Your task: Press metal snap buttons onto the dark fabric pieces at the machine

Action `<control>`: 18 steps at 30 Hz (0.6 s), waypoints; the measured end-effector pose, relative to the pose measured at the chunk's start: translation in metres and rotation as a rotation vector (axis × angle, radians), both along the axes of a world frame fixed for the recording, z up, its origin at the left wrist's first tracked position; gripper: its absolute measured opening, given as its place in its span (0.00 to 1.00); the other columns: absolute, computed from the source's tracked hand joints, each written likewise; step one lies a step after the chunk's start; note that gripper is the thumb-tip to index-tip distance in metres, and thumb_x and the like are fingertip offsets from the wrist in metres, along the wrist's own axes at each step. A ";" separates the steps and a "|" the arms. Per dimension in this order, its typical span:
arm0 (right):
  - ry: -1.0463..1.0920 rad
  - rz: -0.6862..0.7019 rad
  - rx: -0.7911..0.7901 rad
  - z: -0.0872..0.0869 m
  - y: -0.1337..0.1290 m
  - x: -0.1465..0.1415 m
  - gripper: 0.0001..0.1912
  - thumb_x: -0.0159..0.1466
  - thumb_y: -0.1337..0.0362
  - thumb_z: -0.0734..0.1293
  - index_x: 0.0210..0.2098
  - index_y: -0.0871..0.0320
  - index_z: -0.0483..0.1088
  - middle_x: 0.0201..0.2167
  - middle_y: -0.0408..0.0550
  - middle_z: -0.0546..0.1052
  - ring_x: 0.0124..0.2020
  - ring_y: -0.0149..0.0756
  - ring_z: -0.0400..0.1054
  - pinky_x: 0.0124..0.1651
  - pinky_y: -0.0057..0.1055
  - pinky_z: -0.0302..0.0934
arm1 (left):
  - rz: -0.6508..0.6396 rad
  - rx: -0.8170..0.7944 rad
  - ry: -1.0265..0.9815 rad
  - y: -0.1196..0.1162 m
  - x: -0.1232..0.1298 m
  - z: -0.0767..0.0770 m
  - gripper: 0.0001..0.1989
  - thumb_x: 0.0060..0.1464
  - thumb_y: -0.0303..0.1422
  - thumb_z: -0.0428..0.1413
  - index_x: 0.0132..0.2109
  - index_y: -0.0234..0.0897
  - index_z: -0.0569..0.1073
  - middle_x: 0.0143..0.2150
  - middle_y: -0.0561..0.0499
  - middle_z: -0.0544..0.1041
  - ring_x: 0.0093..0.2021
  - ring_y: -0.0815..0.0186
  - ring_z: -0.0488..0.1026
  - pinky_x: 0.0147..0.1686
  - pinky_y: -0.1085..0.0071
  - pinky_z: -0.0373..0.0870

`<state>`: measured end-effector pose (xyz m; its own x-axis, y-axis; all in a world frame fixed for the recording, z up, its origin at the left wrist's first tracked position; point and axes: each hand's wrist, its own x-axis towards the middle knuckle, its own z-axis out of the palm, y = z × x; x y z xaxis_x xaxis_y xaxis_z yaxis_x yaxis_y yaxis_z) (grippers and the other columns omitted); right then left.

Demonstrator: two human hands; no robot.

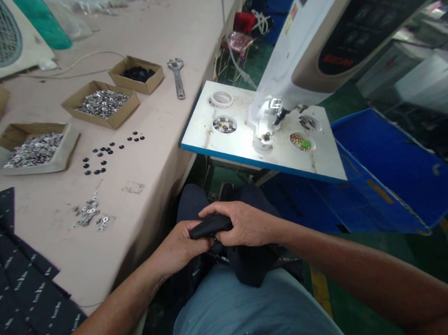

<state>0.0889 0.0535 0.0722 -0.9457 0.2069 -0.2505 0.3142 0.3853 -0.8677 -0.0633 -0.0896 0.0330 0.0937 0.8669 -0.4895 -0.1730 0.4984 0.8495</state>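
My left hand (pixel 179 245) and my right hand (pixel 246 222) both grip a folded piece of dark fabric (pixel 212 225) above my lap. The left thumb and fingers pinch its left end, while the right fingers wrap over its right end. More dark cloth (pixel 249 267) hangs below the right hand onto my lap. Beyond the hands stands a white machine (pixel 269 99) on a small white table with a blue edge (pixel 238 149). Black round caps (pixel 102 154) and small metal snap parts (pixel 88 212) lie loose on the long table to the left.
Cardboard boxes of metal parts (pixel 132 112) and black parts (pixel 157 80) stand on the long table (pixel 145 127), near a wrench (pixel 178 79). Printed dark fabric (pixel 22 281) lies at the lower left. A blue bin (pixel 406 161) is at right.
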 end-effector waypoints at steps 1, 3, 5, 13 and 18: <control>0.002 -0.001 -0.008 0.000 0.000 0.000 0.31 0.53 0.71 0.69 0.58 0.60 0.70 0.51 0.50 0.78 0.50 0.41 0.73 0.54 0.34 0.62 | 0.016 0.003 -0.008 0.000 0.000 -0.001 0.08 0.44 0.34 0.57 0.27 0.35 0.65 0.24 0.58 0.57 0.26 0.73 0.50 0.27 0.73 0.47; 0.001 -0.007 -0.021 0.000 0.002 -0.001 0.30 0.53 0.71 0.69 0.57 0.60 0.70 0.50 0.50 0.78 0.49 0.41 0.73 0.53 0.34 0.62 | 0.047 0.009 -0.026 -0.001 0.000 -0.003 0.08 0.43 0.33 0.57 0.26 0.35 0.65 0.24 0.58 0.58 0.26 0.73 0.51 0.28 0.73 0.48; -0.005 -0.011 -0.024 0.001 0.004 -0.002 0.30 0.53 0.71 0.69 0.56 0.61 0.71 0.48 0.49 0.79 0.47 0.41 0.73 0.51 0.33 0.62 | 0.077 0.007 -0.034 -0.001 0.001 -0.003 0.09 0.42 0.34 0.59 0.27 0.35 0.66 0.24 0.58 0.59 0.27 0.73 0.52 0.28 0.74 0.49; -0.023 -0.050 -0.084 0.004 0.009 -0.004 0.29 0.53 0.72 0.69 0.55 0.60 0.72 0.43 0.46 0.80 0.43 0.38 0.73 0.48 0.30 0.62 | 0.141 -0.001 -0.049 0.001 0.001 -0.005 0.17 0.47 0.43 0.64 0.32 0.32 0.74 0.27 0.56 0.65 0.29 0.71 0.57 0.32 0.74 0.54; -0.045 -0.063 -0.166 0.001 0.010 -0.003 0.28 0.54 0.71 0.69 0.55 0.60 0.73 0.39 0.44 0.79 0.37 0.34 0.71 0.42 0.28 0.61 | 0.182 -0.022 -0.074 0.002 0.000 -0.004 0.17 0.45 0.42 0.67 0.32 0.31 0.76 0.26 0.56 0.67 0.29 0.71 0.59 0.32 0.75 0.55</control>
